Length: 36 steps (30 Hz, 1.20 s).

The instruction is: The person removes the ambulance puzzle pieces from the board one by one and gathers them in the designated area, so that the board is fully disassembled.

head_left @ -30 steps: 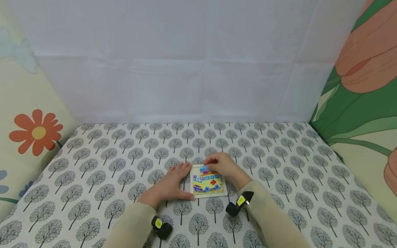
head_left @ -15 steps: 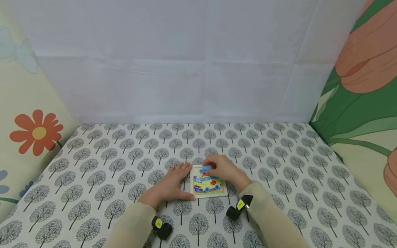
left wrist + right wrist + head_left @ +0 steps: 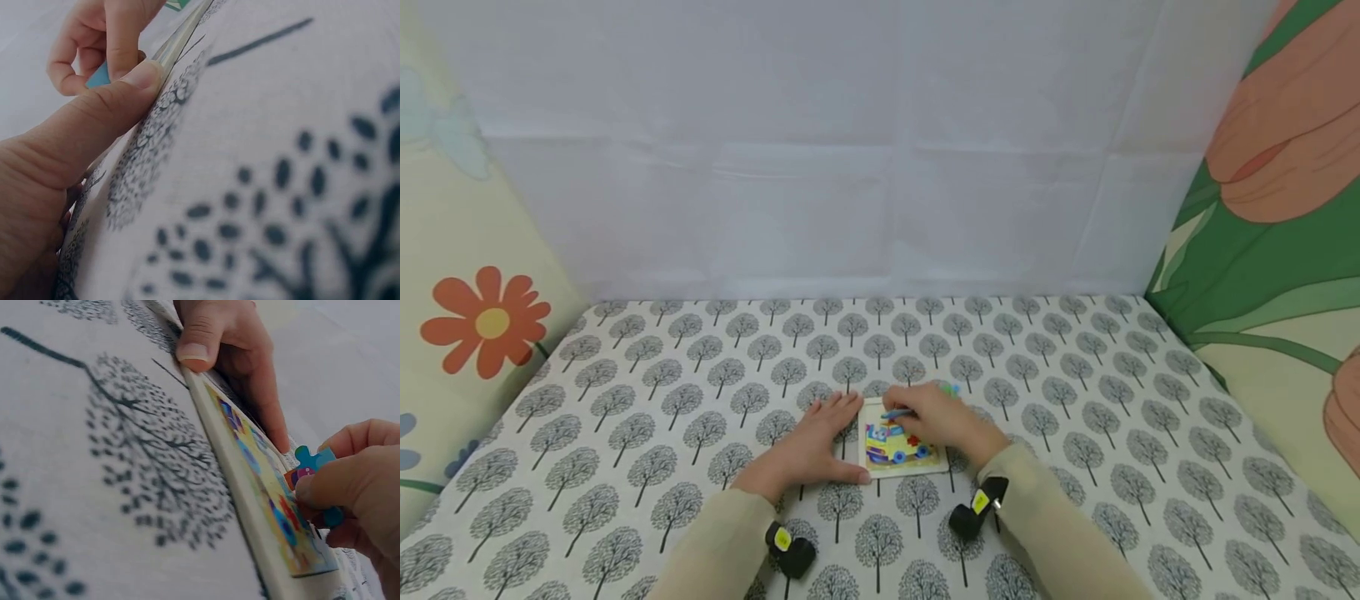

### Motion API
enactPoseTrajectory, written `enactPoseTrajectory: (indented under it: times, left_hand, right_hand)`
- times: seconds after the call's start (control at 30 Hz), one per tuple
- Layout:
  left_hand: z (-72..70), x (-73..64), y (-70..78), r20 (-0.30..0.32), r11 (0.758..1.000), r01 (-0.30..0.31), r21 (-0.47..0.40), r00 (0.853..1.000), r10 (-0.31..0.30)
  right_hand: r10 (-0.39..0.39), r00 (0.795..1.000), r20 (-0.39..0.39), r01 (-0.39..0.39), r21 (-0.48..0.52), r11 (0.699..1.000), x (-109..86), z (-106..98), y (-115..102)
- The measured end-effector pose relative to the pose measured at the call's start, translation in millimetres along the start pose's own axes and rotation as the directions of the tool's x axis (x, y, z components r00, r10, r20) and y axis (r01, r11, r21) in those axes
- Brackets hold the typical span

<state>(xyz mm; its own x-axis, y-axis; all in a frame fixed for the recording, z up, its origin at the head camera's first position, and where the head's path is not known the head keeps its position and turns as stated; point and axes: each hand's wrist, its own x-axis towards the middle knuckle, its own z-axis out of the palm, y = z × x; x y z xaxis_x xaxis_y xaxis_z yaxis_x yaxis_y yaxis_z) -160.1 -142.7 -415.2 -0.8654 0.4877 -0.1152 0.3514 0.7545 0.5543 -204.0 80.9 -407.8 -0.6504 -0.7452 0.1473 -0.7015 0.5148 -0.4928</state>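
Note:
In the head view, a small puzzle tray (image 3: 910, 476) with a pale rim lies flat, showing a yellow ambulance picture (image 3: 898, 450). My left hand (image 3: 812, 448) rests against the tray's left side, fingers spread and fairly straight. Its thumb (image 3: 119, 103) touches the near-left corner. Above the tray's upper part, my right hand (image 3: 936, 417) pinches a blue jigsaw piece (image 3: 315, 459) with some purple and orange on it. The piece is tilted over the picture; part of it is hidden by the fingers. The right hand also covers the tray's upper right.
A small green-and-blue piece (image 3: 951, 389) shows just behind the right hand, mostly hidden. The cloth (image 3: 700, 400) with printed trees covers the table. A white sheet (image 3: 820, 167) hangs at the back, with flowered panels (image 3: 490, 325) at both sides.
My right hand has shifted slightly left and turned, and the jigsaw piece now appears nearly edge-on. The green-and-blue piece behind that hand shows more. My left hand stays put.

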Motion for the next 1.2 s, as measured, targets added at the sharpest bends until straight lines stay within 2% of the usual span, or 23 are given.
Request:
enactPoseTrajectory:
  times: [0.13,0.23,0.3,0.37,0.47,0.57,0.67,0.7,0.8,0.87,0.97,1.2]
  left_hand:
    - [-0.3,0.4,-0.9,-0.003,1.000,-0.002,0.005,1.000,0.002]
    - [-0.6,0.5,-1.1,-0.004,1.000,-0.008,0.000,1.000,0.008]
    - [-0.7,0.7,-1.1,-0.003,1.000,-0.006,-0.001,1.000,0.006]
    - [-0.5,0.8,-1.1,-0.003,1.000,-0.011,-0.003,1.000,0.011]
    - [-0.2,0.9,-0.8,0.000,1.000,-0.003,0.001,1.000,0.003]
    - [0.0,0.7,0.2,0.002,1.000,-0.004,0.000,1.000,0.004]
    - [0.2,0.6,0.9,-0.002,1.000,-0.006,0.000,1.000,0.006]
    - [0.1,0.6,1.2,-0.002,1.000,-0.006,0.001,1.000,0.006]
    - [0.1,0.8,1.2,-0.004,1.000,-0.001,0.008,1.000,0.002]
    - [0.1,0.8,1.4,-0.004,1.000,-0.003,0.011,1.000,0.003]
    - [-0.1,0.5,2.0,-0.005,1.000,0.002,0.014,1.000,-0.002]
    - [-0.2,-0.6,3.0,-0.010,1.000,-0.006,0.013,1.000,0.006]
  right_hand:
    - [0.044,0.999,0.002,-0.044,0.082,0.996,-1.5,-2,3]
    - [0.086,0.995,-0.044,-0.078,0.166,0.983,-3.8,0,7]
    - [0.132,0.987,-0.094,-0.106,0.238,0.965,-6.2,4,10]
    - [0.195,0.971,-0.138,-0.142,0.328,0.934,-8.7,8,13]
    - [0.303,0.937,-0.176,-0.193,0.464,0.865,-12.3,11,16]
    - [0.425,0.892,-0.155,-0.260,0.592,0.763,-14.8,9,16]
    - [0.492,0.856,-0.159,-0.296,0.630,0.718,-16.4,5,19]
    - [0.513,0.843,-0.164,-0.309,0.632,0.711,-17.1,3,20]
    - [0.550,0.811,-0.200,-0.331,0.619,0.713,-20.0,-3,25]
    - [0.593,0.781,-0.194,-0.357,0.641,0.679,-23.5,-6,28]
    - [0.640,0.743,-0.193,-0.384,0.661,0.645,-29.8,-11,34]
    - [0.701,0.680,-0.213,-0.413,0.679,0.607,-45.4,-19,48]
